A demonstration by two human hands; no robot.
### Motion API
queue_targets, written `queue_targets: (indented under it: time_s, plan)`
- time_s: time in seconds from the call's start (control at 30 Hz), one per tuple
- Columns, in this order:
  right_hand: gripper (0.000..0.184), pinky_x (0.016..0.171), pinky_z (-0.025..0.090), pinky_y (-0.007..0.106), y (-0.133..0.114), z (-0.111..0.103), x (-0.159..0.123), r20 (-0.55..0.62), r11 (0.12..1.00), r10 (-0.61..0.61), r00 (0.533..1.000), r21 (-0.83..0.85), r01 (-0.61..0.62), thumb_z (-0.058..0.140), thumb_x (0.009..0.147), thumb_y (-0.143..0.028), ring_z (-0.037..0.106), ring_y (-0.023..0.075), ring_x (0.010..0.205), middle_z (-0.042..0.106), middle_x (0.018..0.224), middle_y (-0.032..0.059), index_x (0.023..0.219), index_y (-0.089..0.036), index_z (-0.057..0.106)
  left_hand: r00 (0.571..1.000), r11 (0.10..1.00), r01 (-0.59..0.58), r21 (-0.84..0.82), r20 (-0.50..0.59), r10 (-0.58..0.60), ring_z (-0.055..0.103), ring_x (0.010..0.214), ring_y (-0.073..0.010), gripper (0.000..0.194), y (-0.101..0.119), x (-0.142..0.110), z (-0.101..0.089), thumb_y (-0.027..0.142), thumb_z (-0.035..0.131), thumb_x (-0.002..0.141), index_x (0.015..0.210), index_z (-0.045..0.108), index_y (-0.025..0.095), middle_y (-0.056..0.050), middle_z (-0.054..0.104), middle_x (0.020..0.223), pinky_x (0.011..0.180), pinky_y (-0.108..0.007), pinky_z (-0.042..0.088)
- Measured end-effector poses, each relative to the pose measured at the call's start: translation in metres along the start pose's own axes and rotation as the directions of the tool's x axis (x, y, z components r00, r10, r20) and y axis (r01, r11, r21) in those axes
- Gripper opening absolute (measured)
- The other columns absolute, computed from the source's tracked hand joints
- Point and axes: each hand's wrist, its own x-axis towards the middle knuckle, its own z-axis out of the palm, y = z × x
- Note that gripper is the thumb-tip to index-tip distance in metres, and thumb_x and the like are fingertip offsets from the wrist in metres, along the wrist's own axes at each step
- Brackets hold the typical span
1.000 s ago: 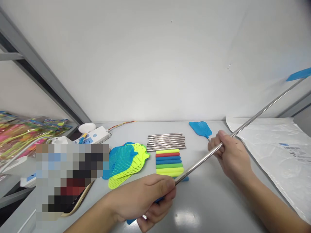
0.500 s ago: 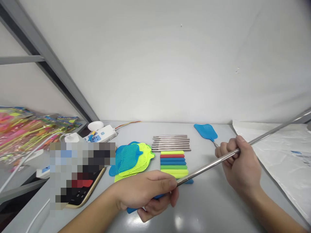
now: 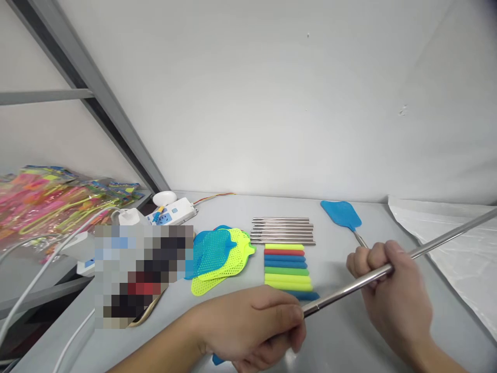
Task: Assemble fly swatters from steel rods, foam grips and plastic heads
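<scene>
A long shiny metal rod (image 3: pixel 349 287) slants up to the right across the view, and both hands are closed on it. My left hand (image 3: pixel 256 324) wraps its lower end, where a bit of blue handle (image 3: pixel 218 359) pokes out below the palm. Further up the rod, my right hand (image 3: pixel 396 290) makes a fist around it. Just beyond the right hand lies a blue fly swatter head (image 3: pixel 341 213) on a thin metal stem, partly hidden by the fingers. Coloured handle tubes (image 3: pixel 286 263) lie in a row beyond my left hand.
Several short metal rods (image 3: pixel 282 230) lie behind the tubes. Blue and yellow mesh swatter heads (image 3: pixel 217 256) are stacked to the left. A power strip (image 3: pixel 176 211), cables and a pixelated patch sit farther left, near bagged colourful goods (image 3: pixel 62 199). A white plastic sheet (image 3: pixel 446 238) covers the right side.
The view has shifted slightly, so table items appear further right. Both hands appear a little lower and further right, still gripping the rod; less of the blue handle shows below my left hand.
</scene>
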Motion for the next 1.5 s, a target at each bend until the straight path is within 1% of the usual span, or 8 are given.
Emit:
queue_targets:
  time_s: [0.17, 0.23, 0.33, 0.53, 0.73, 1.07, 1.33, 1.5]
  plan:
    - [0.051, 0.049, 0.029, 0.031, 0.021, 0.005, -0.031, 0.369, 0.992, 0.091, 0.925, -0.111, -0.053, 0.045, 0.093, -0.051, 0.037, 0.0142, 0.049, 0.038, 0.048, -0.0011, 0.052, -0.022, 0.045, 0.997, 0.997, -0.071, -0.031, -0.007, 0.071, 0.025, 0.036, -0.0073, 0.036, -0.002, 0.007, 0.010, 0.053, 0.040, 0.096, 0.084, 0.049, 0.020, 0.009, 0.034, 0.045, 0.032, -0.016, 0.022]
    - [0.052, 0.051, 0.031, 0.031, 0.020, 0.005, -0.031, 0.416, 0.975, 0.146, 0.898, -0.212, -0.060, 0.043, 0.093, -0.056, 0.039, 0.0145, 0.051, 0.042, 0.050, 0.0000, 0.055, -0.021, 0.051, 0.996, 0.994, -0.084, -0.065, -0.011, 0.083, 0.024, 0.037, -0.0073, 0.036, -0.003, 0.008, 0.010, 0.054, 0.041, 0.095, 0.085, 0.049, 0.020, 0.009, 0.033, 0.045, 0.032, -0.016, 0.021]
    - [0.058, 0.049, 0.027, 0.030, 0.008, -0.001, -0.012, 0.313, 0.962, 0.156, 0.937, -0.263, -0.072, 0.036, 0.093, -0.061, 0.037, 0.0134, 0.048, 0.040, 0.047, -0.0004, 0.064, -0.019, 0.063, 0.996, 0.990, -0.091, -0.109, -0.022, 0.089, 0.020, 0.037, -0.0080, 0.033, -0.005, 0.007, 0.006, 0.052, 0.042, 0.095, 0.084, 0.050, 0.021, 0.009, 0.028, 0.043, 0.031, -0.017, 0.018]
    - [0.041, 0.051, 0.033, 0.029, -0.016, -0.010, 0.032, -0.009, 1.000, -0.013, 1.000, 0.015, 0.013, 0.044, 0.093, -0.046, 0.040, 0.0126, 0.049, 0.043, 0.051, -0.0007, 0.072, -0.020, 0.069, 0.998, 0.992, -0.031, -0.119, -0.053, 0.025, 0.017, 0.039, -0.0080, 0.036, -0.002, 0.002, -0.001, 0.054, 0.045, 0.093, 0.081, 0.051, 0.020, 0.009, 0.026, 0.043, 0.030, -0.016, 0.014]
    - [0.049, 0.064, 0.043, 0.033, 0.003, 0.008, 0.001, 0.126, 0.996, 0.060, 0.990, -0.071, -0.051, 0.038, 0.094, -0.045, 0.056, 0.0204, 0.068, 0.066, 0.069, 0.0100, 0.079, -0.018, 0.075, 0.996, 0.993, -0.082, -0.083, -0.040, 0.079, 0.021, 0.035, -0.0071, 0.035, -0.005, 0.004, 0.002, 0.052, 0.042, 0.095, 0.084, 0.051, 0.020, 0.010, 0.030, 0.042, 0.032, -0.017, 0.019]
    - [0.054, 0.078, 0.042, 0.036, 0.013, 0.017, -0.019, 0.451, 0.965, 0.232, 0.862, -0.215, -0.148, 0.026, 0.099, -0.048, 0.056, 0.0220, 0.080, 0.070, 0.084, 0.0079, 0.108, -0.022, 0.073, 0.994, 0.976, -0.109, -0.190, -0.038, 0.104, 0.023, 0.036, -0.0063, 0.038, -0.009, 0.010, -0.005, 0.055, 0.045, 0.093, 0.086, 0.052, 0.018, 0.010, 0.034, 0.042, 0.034, -0.017, 0.018]
    - [0.038, 0.071, 0.044, 0.029, -0.016, -0.009, 0.042, 0.059, 0.995, 0.095, 0.994, 0.032, -0.097, 0.046, 0.094, -0.046, 0.051, 0.0168, 0.074, 0.061, 0.073, 0.0042, 0.091, -0.020, 0.074, 0.994, 0.963, -0.082, -0.258, -0.093, 0.060, 0.018, 0.038, -0.0075, 0.034, -0.007, 0.009, -0.007, 0.051, 0.045, 0.094, 0.085, 0.053, 0.019, 0.009, 0.029, 0.044, 0.030, -0.015, 0.017]
    - [0.043, 0.083, 0.044, 0.033, 0.002, 0.006, 0.008, 0.193, 0.998, 0.064, 0.979, -0.013, -0.063, 0.038, 0.098, -0.045, 0.056, 0.0191, 0.087, 0.070, 0.094, 0.0079, 0.099, -0.022, 0.074, 0.993, 0.963, -0.106, -0.247, -0.082, 0.088, 0.019, 0.038, -0.0077, 0.032, -0.008, 0.012, 0.001, 0.047, 0.042, 0.096, 0.085, 0.053, 0.020, 0.009, 0.031, 0.043, 0.029, -0.014, 0.019]
